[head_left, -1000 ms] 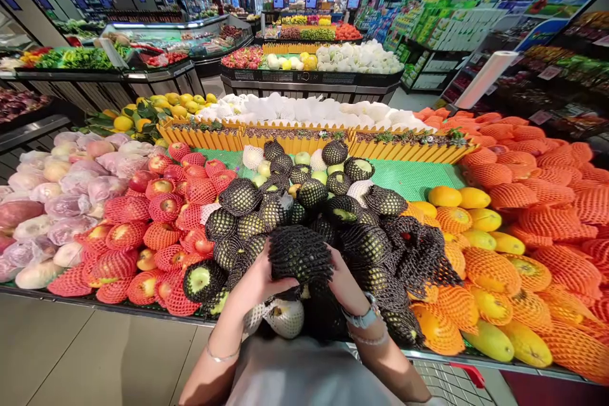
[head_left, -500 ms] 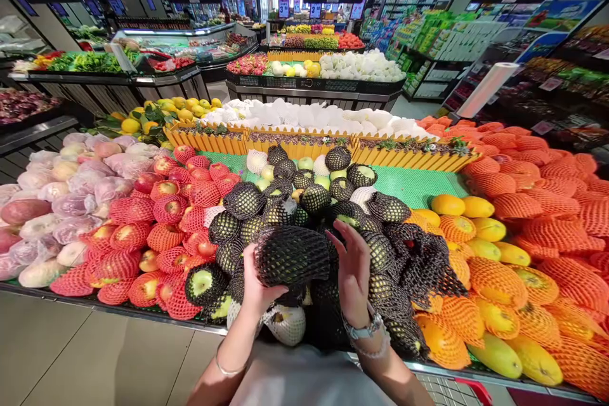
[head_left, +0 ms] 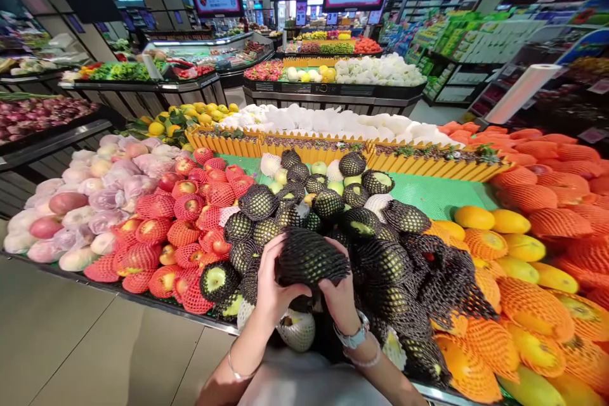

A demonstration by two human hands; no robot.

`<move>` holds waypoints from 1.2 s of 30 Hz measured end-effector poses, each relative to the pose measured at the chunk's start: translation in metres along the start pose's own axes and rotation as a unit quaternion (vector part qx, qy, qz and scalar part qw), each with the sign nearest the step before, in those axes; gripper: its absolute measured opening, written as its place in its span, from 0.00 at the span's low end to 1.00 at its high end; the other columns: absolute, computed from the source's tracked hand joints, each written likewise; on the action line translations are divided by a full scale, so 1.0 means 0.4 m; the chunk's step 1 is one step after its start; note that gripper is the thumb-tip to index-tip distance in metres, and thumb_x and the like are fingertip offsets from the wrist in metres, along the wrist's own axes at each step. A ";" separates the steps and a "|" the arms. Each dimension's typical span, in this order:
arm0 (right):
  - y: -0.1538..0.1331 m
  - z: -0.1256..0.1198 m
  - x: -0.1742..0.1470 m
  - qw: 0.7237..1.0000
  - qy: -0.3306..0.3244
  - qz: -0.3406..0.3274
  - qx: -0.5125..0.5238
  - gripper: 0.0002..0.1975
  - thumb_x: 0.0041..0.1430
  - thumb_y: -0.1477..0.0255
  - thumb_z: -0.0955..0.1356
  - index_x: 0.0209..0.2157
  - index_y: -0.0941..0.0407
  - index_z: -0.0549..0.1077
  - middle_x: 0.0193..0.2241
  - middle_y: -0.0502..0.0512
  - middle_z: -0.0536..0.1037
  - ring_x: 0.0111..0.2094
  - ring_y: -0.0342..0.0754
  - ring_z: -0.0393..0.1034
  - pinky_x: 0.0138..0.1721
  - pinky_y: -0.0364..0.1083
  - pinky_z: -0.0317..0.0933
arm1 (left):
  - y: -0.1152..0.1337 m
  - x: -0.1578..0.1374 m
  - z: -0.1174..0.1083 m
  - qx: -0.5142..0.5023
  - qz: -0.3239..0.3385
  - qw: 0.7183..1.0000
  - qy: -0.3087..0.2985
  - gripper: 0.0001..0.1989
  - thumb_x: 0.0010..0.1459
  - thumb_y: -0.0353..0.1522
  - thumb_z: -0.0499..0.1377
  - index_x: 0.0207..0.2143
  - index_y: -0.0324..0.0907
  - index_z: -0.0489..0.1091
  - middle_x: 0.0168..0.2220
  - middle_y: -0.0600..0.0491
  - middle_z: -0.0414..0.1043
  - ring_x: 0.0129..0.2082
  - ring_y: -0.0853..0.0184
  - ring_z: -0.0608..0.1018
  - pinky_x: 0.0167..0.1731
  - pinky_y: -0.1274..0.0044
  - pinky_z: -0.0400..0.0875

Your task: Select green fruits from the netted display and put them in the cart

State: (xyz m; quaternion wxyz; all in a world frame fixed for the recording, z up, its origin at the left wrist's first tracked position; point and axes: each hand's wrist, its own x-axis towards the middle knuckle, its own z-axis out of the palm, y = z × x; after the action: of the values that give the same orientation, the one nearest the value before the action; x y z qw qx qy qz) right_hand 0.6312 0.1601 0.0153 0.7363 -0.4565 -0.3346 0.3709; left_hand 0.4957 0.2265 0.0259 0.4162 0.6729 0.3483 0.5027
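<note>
Between my two hands is a large greenish fruit in a black foam net (head_left: 311,258), held above the front of the display. My left hand (head_left: 273,288) curls round its left end, the thumb along the lower edge. On the right end, my right hand (head_left: 341,297) closes with its thumb in front; some of its fingers are hidden behind the net. Below and around them lie several netted green fruits (head_left: 383,260), and a pale fruit in a white net (head_left: 297,328) sits just under my hands.
Apples in red nets (head_left: 183,231) and bagged pinkish fruits (head_left: 76,209) are heaped to the left. Orange-netted yellow fruits (head_left: 535,307) and loose black nets (head_left: 451,276) lie to the right. A low orange planter fence (head_left: 314,150) runs behind, and the stand's metal edge (head_left: 190,316) is in front.
My right hand has come in from beside the fruit and closed on its right end; both hands now hold it. The whole view has shifted, with the display appearing further right.
</note>
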 end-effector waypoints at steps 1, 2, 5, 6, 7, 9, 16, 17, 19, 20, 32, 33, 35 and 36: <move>0.011 -0.005 0.000 1.000 0.024 0.009 0.011 0.34 0.50 0.54 0.75 0.56 0.50 0.68 0.52 0.57 0.75 0.52 0.56 0.71 0.58 0.56 0.62 | 0.003 0.005 0.000 -0.001 0.011 1.000 0.011 0.32 0.41 0.42 0.72 0.49 0.46 0.68 0.54 0.45 0.69 0.51 0.50 0.75 0.48 0.58 0.74; 0.020 -0.011 0.000 0.999 0.041 0.017 0.021 0.33 0.51 0.54 0.74 0.56 0.51 0.67 0.53 0.58 0.74 0.53 0.56 0.70 0.58 0.57 0.61 | 0.005 0.012 -0.001 -0.010 0.022 0.999 0.031 0.31 0.44 0.45 0.71 0.50 0.46 0.68 0.53 0.45 0.68 0.47 0.53 0.76 0.41 0.63 0.76; 0.021 -0.030 0.001 0.998 0.032 0.040 0.034 0.34 0.50 0.54 0.75 0.57 0.51 0.67 0.54 0.59 0.73 0.53 0.57 0.69 0.60 0.58 0.59 | 0.005 0.035 0.000 -0.107 0.056 0.986 0.113 0.30 0.52 0.54 0.62 0.51 0.47 0.69 0.50 0.46 0.69 0.45 0.58 0.75 0.39 0.68 0.75; 0.013 -0.031 -0.001 0.998 0.011 0.048 0.041 0.35 0.49 0.55 0.76 0.56 0.51 0.68 0.54 0.60 0.74 0.54 0.57 0.69 0.61 0.58 0.59 | 0.005 0.042 0.003 -0.162 0.052 0.978 0.124 0.30 0.55 0.57 0.58 0.51 0.47 0.69 0.51 0.46 0.70 0.48 0.57 0.75 0.44 0.66 0.74; 0.002 -0.028 -0.005 0.996 -0.015 0.063 0.054 0.35 0.48 0.55 0.76 0.56 0.51 0.68 0.55 0.60 0.74 0.54 0.58 0.69 0.60 0.58 0.59 | 0.006 0.047 0.008 -0.221 0.029 0.968 0.118 0.31 0.57 0.59 0.53 0.51 0.47 0.69 0.52 0.45 0.71 0.51 0.56 0.74 0.50 0.63 0.72; -0.022 -0.012 -0.017 0.987 -0.068 0.106 0.104 0.35 0.48 0.54 0.77 0.55 0.50 0.70 0.54 0.59 0.75 0.54 0.58 0.70 0.59 0.57 0.61 | 0.009 0.049 0.020 -0.327 -0.054 0.941 0.070 0.36 0.59 0.61 0.43 0.52 0.46 0.70 0.52 0.44 0.74 0.55 0.52 0.74 0.57 0.56 0.66; -0.036 0.036 -0.036 0.953 -0.068 0.224 0.192 0.33 0.48 0.54 0.77 0.55 0.47 0.71 0.50 0.57 0.79 0.51 0.57 0.73 0.55 0.57 0.67 | 0.005 0.023 -0.003 -0.239 0.043 0.968 -0.054 0.38 0.61 0.59 0.38 0.42 0.45 0.78 0.45 0.44 0.79 0.49 0.48 0.77 0.54 0.53 0.69; -0.033 0.035 -0.033 0.954 -0.054 0.226 0.187 0.34 0.48 0.54 0.77 0.56 0.47 0.70 0.50 0.57 0.79 0.50 0.56 0.74 0.54 0.58 0.68 | 0.003 0.023 -0.012 -0.197 0.081 0.975 -0.066 0.38 0.62 0.59 0.38 0.43 0.45 0.78 0.47 0.43 0.78 0.50 0.49 0.77 0.54 0.53 0.68; -0.029 0.033 -0.026 0.957 -0.043 0.220 0.182 0.37 0.48 0.54 0.77 0.58 0.48 0.67 0.50 0.57 0.79 0.50 0.56 0.74 0.53 0.57 0.69 | -0.001 0.026 -0.024 -0.111 0.156 0.978 -0.084 0.37 0.61 0.60 0.40 0.48 0.45 0.75 0.50 0.43 0.76 0.53 0.49 0.75 0.54 0.54 0.68; -0.029 0.034 -0.023 0.959 -0.046 0.215 0.181 0.38 0.48 0.54 0.77 0.59 0.48 0.66 0.51 0.57 0.78 0.50 0.56 0.74 0.53 0.57 0.69 | -0.004 0.027 -0.026 -0.073 0.195 0.974 -0.085 0.37 0.60 0.60 0.42 0.51 0.45 0.74 0.51 0.42 0.75 0.54 0.49 0.75 0.54 0.54 0.68; -0.075 0.030 -0.045 0.962 -0.218 0.156 0.054 0.31 0.64 0.51 0.65 0.65 0.42 0.59 0.66 0.54 0.63 0.61 0.57 0.65 0.55 0.58 0.68 | 0.003 0.018 0.038 -0.307 -0.027 0.906 0.290 0.10 0.58 0.40 0.58 0.32 0.46 0.75 0.36 0.53 0.79 0.40 0.62 0.80 0.44 0.69 0.76; -0.085 0.027 -0.045 0.962 -0.239 0.132 0.003 0.29 0.66 0.54 0.64 0.66 0.41 0.59 0.66 0.54 0.62 0.62 0.56 0.64 0.58 0.59 0.66 | 0.008 0.026 0.032 -0.364 -0.105 0.872 0.311 0.09 0.56 0.40 0.58 0.31 0.46 0.75 0.35 0.54 0.79 0.38 0.63 0.80 0.43 0.70 0.77; -0.099 0.024 -0.039 0.957 -0.256 0.044 -0.126 0.28 0.67 0.57 0.64 0.67 0.41 0.56 0.68 0.54 0.60 0.66 0.57 0.59 0.64 0.62 0.57 | 0.019 0.040 0.016 -0.449 -0.243 0.797 0.323 0.08 0.54 0.39 0.59 0.31 0.47 0.76 0.33 0.54 0.80 0.36 0.63 0.81 0.42 0.70 0.78; -0.103 0.025 -0.033 0.950 -0.249 -0.020 -0.189 0.30 0.67 0.58 0.64 0.68 0.41 0.55 0.69 0.55 0.57 0.68 0.58 0.55 0.66 0.64 0.52 | 0.025 0.044 0.009 -0.476 -0.289 0.767 0.318 0.07 0.54 0.39 0.60 0.31 0.47 0.76 0.33 0.54 0.80 0.35 0.63 0.81 0.42 0.70 0.78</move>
State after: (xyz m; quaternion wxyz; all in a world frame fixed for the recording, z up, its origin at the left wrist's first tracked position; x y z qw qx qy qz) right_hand 0.6262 0.1406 0.0548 0.5375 -0.4735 -0.5800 0.3880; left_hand 0.5041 0.2371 0.0412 0.6744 0.0577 0.3546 0.6451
